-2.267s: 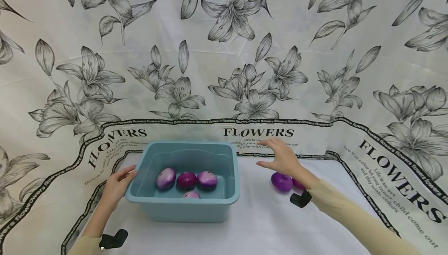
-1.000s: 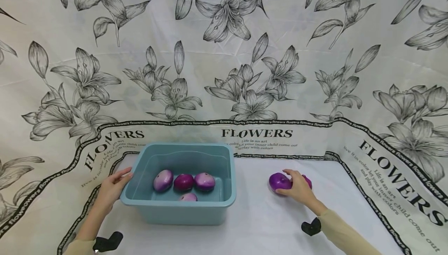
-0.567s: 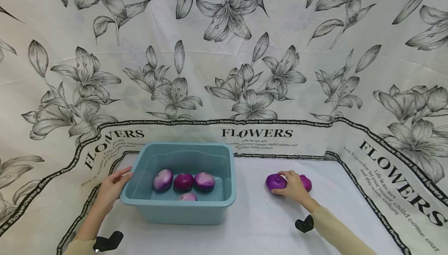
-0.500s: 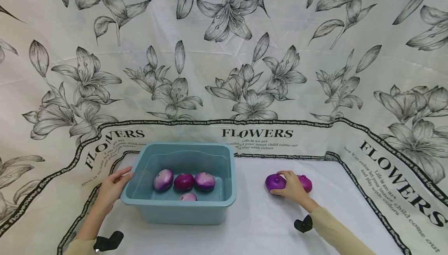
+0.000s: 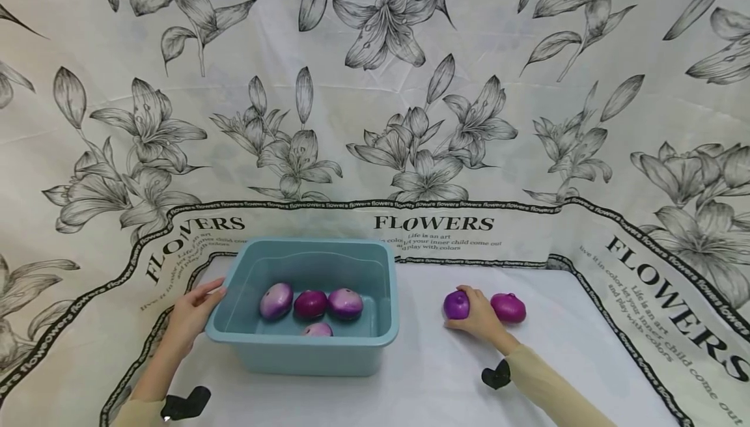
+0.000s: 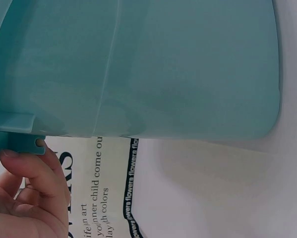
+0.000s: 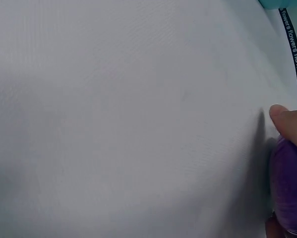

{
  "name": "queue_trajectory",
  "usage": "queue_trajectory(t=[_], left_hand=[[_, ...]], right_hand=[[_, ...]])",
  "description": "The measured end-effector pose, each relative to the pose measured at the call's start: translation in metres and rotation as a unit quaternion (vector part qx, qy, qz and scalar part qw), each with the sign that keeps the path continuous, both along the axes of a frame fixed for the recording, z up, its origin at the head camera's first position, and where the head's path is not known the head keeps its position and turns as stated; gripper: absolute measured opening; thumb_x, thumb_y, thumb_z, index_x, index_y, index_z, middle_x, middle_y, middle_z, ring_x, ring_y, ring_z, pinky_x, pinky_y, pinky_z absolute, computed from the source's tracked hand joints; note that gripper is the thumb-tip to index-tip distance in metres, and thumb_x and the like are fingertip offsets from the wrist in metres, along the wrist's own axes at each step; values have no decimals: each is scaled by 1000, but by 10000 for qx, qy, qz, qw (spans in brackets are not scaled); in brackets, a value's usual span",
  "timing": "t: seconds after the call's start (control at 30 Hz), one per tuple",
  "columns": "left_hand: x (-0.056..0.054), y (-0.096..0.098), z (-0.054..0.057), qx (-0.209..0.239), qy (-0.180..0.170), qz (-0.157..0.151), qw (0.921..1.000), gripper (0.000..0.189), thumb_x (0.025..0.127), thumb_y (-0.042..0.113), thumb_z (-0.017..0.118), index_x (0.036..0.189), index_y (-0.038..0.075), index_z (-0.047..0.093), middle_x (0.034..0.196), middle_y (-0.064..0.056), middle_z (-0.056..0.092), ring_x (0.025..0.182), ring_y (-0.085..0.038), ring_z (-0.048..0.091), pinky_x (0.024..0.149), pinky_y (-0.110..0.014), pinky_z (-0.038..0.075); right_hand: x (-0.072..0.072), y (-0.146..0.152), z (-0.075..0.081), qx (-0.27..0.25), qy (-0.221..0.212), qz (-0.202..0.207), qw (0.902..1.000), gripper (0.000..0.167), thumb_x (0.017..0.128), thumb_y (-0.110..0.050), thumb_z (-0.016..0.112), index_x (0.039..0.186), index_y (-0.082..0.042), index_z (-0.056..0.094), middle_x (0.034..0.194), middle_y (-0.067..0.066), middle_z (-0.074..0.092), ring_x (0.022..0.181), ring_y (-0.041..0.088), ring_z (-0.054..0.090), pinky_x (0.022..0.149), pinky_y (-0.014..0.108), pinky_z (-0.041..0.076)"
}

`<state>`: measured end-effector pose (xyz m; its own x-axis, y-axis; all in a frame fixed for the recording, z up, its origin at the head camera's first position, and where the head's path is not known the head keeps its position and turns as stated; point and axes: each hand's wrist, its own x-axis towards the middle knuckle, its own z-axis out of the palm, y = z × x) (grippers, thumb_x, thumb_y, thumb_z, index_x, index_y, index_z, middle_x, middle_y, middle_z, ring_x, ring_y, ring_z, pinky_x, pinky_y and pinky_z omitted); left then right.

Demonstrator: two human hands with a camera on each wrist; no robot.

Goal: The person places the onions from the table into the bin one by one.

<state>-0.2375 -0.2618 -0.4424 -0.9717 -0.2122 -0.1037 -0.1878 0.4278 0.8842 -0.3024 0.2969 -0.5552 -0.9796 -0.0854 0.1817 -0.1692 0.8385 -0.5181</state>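
At the left end of the blue-green plastic bin (image 5: 305,357), my left hand (image 5: 190,316) holds its rim; the left wrist view shows curled fingers (image 6: 36,171) under the rim's lip. My right hand (image 5: 483,318) grips a dark purple red onion (image 5: 456,305) low over the white cloth, thumb and fingers round its sides. The right wrist view catches only part of that onion (image 7: 288,186) and of the hand. Just right of the hand lies a magenta red onion (image 5: 508,308). Inside the bin are several more purple onions (image 5: 310,304), the front one partly hidden by the bin's wall.
A white cloth (image 5: 433,375) covers the table under everything. Behind and at both sides hangs a flower-printed curtain (image 5: 404,121), its lettered black-edged border (image 5: 433,224) meeting the table at the back.
My right hand has come down from the air onto the purple onion and slid slightly left with it, uncovering the magenta onion. My left hand stays at the bin's rim.
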Motion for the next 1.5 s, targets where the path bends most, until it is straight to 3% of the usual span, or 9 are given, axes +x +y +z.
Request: queue_trajectory(t=[0.3, 0.63, 0.97, 1.2, 1.5], left_hand=[[1, 2, 1, 21, -5, -56, 10000, 56, 98, 36, 54, 142, 2, 45, 95, -5, 56, 78, -7, 56, 64, -23, 53], [2, 1, 1, 34, -11, -70, 10000, 57, 98, 37, 53, 142, 2, 44, 99, -8, 57, 81, -8, 57, 65, -25, 54], [2, 2, 1, 102, 3, -44, 9999, 56, 98, 36, 54, 142, 3, 44, 101, -8, 59, 80, -5, 57, 66, -24, 54], [2, 2, 1, 121, 33, -37, 9999, 56, 98, 36, 54, 142, 2, 44, 102, -10, 60, 80, -5, 58, 66, -25, 55], [1, -1, -1, 52, 17, -145, 9999, 59, 97, 38, 54, 143, 2, 43, 106, -14, 59, 82, -6, 60, 67, -28, 57]], right_hand=[[4, 0, -9, 0, 22, -246, 9997, 94, 67, -41, 85, 139, -2, 39, 121, 27, 52, 112, 43, 55, 92, 60, 46], [3, -9, 8, 162, -12, -62, 9998, 94, 64, -36, 88, 137, 1, 42, 120, 26, 52, 112, 42, 54, 93, 58, 46], [-13, -14, 56, 475, 686, 523, 9951, 94, 59, -28, 91, 136, 1, 46, 125, 31, 53, 113, 50, 53, 91, 61, 46], [-21, -29, 94, 579, 855, 779, 9916, 96, 60, -34, 90, 138, -3, 46, 125, 25, 56, 112, 46, 54, 90, 59, 47], [-23, -67, 148, 682, 1057, 1157, 9853, 92, 61, -29, 90, 139, -6, 46, 128, 22, 54, 115, 41, 54, 90, 57, 49]])
